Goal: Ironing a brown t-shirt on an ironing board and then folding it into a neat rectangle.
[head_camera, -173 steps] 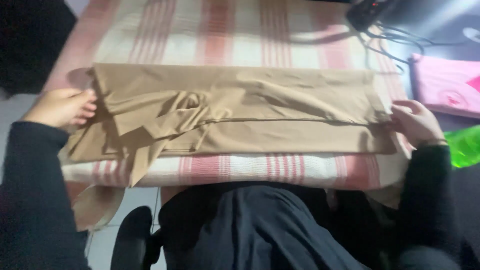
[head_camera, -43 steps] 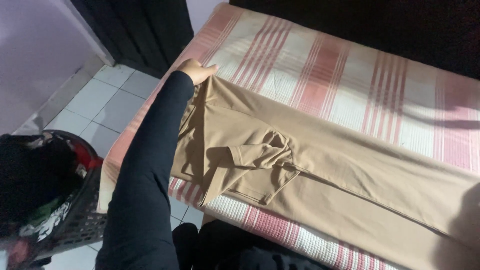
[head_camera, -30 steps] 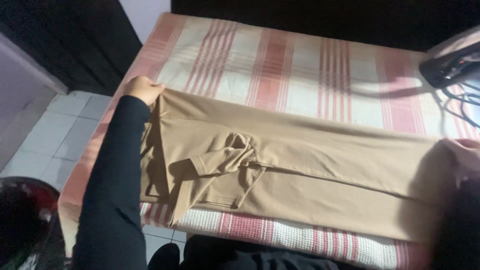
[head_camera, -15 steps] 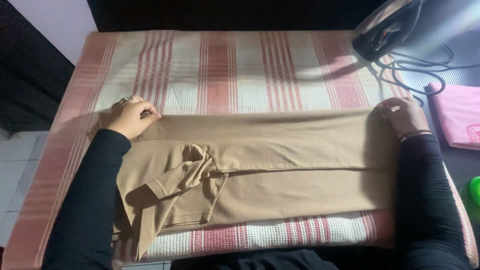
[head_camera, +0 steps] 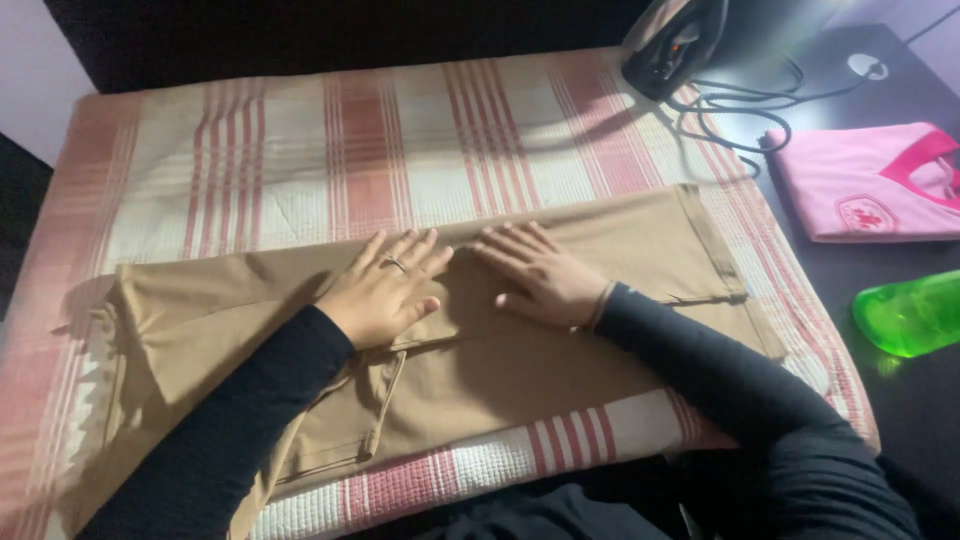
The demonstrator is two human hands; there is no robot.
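1. Tan trousers (head_camera: 560, 350) lie flat across the lower middle of the frame, on a red-and-white striped cloth (head_camera: 400, 140) that covers the work surface. Waist end at lower left, hem end at centre right.
2. Left hand (head_camera: 385, 290) is pressed palm-down on the trousers at frame centre, fingers spread, ring visible. Not gripping, just flat on the fabric.
3. Right hand (head_camera: 540, 275) is just beside it, also flat and spread on the fabric. No pinch, nothing held.
4. Looks done: legs appear laid one on the other, edges roughly lined up along the top, hem end squared at the right.
5. Looks in hand: smoothing the middle section, judging from both palms flat side by side on it.
6. Looks left: waist end at lower left is bunched, with a loose flap and a strap or tie hanging near the bottom edge; some fabric droops off the cloth at the lower left corner. No fold across the length is visible yet.
7. Iron (head_camera: 675, 45) stands at upper right, cord (head_camera: 745, 115) trailing beside it, well apart from both hands.
8. Folded pink shirt (head_camera: 870, 185) sits at the right edge, green bottle (head_camera: 910, 315) below it. Both off the striped cloth, untouched.
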